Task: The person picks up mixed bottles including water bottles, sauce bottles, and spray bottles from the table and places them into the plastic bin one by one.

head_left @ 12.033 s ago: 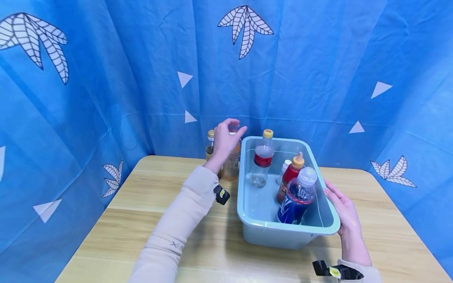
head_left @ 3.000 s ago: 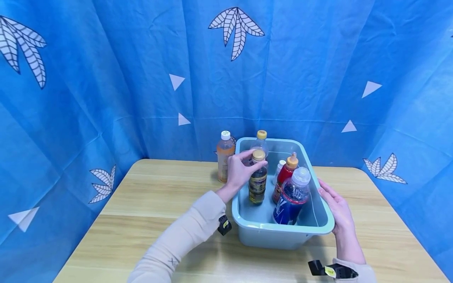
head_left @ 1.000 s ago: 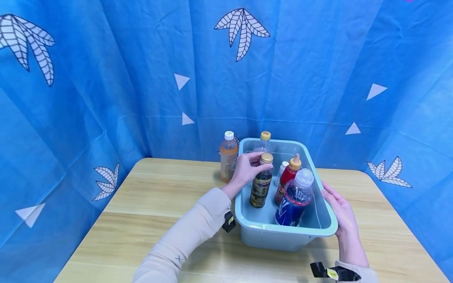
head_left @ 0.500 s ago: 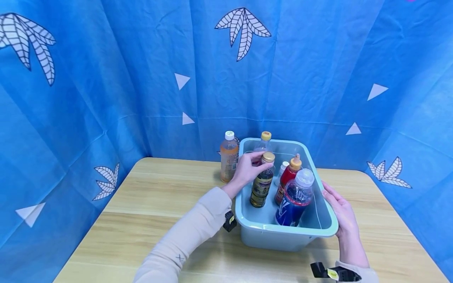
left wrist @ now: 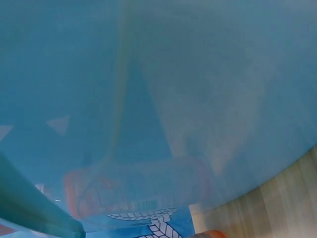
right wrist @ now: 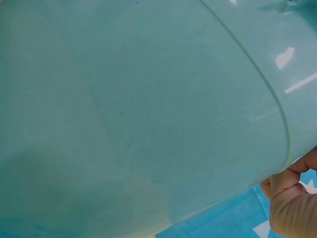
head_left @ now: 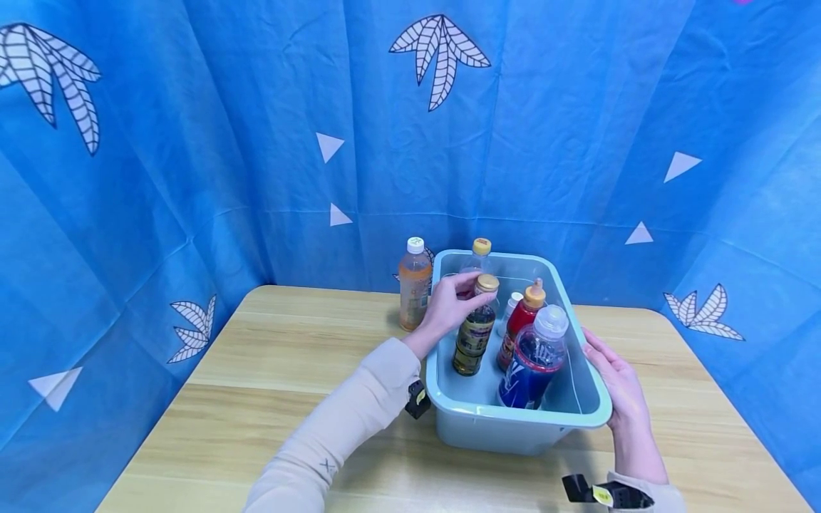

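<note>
My left hand (head_left: 445,306) reaches over the near-left side of a light blue plastic bin (head_left: 519,420) and pinches the neck of a gold-capped bottle (head_left: 474,335) between thumb and fingers. That bottle holds dark liquid and leans slightly to the right inside the bin. My right hand (head_left: 618,385) holds the bin's right rim; in the right wrist view its fingers (right wrist: 292,198) grasp the edge. Also in the bin are a yellow-capped clear bottle (head_left: 481,248), partly hidden behind my left hand, a small white-capped bottle (head_left: 511,310), a red squeeze bottle (head_left: 521,320) and a blue-labelled bottle (head_left: 532,363).
Left of the bin, an orange-tinted bottle (head_left: 413,288) with a white cap stands on the wooden table (head_left: 288,356). A blue patterned curtain (head_left: 545,142) hangs behind and on both sides. The bin's wall (left wrist: 198,99) fills most of the left wrist view.
Since the oldest frame, the gold-capped bottle has gone from the table beside the orange-tinted bottle into the bin, in my left hand. Over the last second its cap has shifted slightly right.
</note>
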The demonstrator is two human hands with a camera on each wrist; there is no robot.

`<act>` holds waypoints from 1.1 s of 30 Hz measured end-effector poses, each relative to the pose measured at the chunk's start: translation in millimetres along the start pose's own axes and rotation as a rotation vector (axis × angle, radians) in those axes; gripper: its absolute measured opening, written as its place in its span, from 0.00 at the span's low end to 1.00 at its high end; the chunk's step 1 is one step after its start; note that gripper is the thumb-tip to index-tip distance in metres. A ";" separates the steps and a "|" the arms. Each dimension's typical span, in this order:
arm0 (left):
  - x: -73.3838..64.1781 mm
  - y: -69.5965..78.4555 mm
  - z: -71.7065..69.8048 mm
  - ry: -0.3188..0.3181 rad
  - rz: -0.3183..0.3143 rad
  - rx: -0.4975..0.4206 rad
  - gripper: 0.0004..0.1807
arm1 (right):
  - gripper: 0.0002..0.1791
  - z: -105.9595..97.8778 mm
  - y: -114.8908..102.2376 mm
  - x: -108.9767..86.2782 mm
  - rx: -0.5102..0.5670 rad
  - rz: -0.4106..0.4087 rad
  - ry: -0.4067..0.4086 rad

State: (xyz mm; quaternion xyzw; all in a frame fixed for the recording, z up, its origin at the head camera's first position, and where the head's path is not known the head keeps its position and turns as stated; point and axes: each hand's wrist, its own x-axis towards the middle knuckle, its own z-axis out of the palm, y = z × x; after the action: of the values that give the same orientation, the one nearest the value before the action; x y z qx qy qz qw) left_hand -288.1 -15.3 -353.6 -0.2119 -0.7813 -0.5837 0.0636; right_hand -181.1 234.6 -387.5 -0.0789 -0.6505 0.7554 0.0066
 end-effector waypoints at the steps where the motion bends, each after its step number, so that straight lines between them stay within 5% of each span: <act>1: 0.0 -0.3 -0.7 0.003 0.005 -0.008 0.24 | 0.34 -0.1 -0.2 0.3 -0.004 0.002 0.000; 18: -4.3 3.6 -20.1 0.101 0.019 -0.072 0.22 | 0.34 -0.8 -0.3 -0.2 -0.002 0.024 0.002; 33: 0.4 -16.1 -45.5 0.273 0.052 -0.015 0.15 | 0.31 -0.3 0.9 -1.2 0.005 -0.017 -0.012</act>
State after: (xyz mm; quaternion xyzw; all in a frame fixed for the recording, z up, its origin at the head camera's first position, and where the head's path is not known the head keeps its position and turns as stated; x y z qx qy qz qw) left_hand -301.7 -61.6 -353.6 -0.1515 -0.7551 -0.6111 0.1828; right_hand -179.8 234.6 -388.3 -0.0687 -0.6491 0.7576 0.0091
